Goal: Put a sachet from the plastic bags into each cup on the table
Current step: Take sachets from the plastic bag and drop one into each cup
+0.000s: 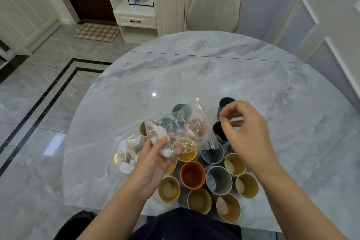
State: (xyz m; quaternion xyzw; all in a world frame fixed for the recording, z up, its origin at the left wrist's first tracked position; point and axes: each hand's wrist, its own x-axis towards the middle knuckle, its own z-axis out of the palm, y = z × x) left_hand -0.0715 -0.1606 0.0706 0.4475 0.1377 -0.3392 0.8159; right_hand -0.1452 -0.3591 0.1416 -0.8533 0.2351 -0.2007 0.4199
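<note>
While left hand [153, 163] grips clear plastic bag [183, 128] of sachets above cups [192, 175], right hand [243, 132] hovers just right of bag, fingers [224, 121] loosely curled, grasping nothing visible. Second bag [127, 152] lies on bench [194, 76], left of left-hand fingers.

Round marble table [194, 76] carries clustered cups [192, 175] (yellow, grey, one orange) and a plastic bag [127, 154] at their left.
</note>
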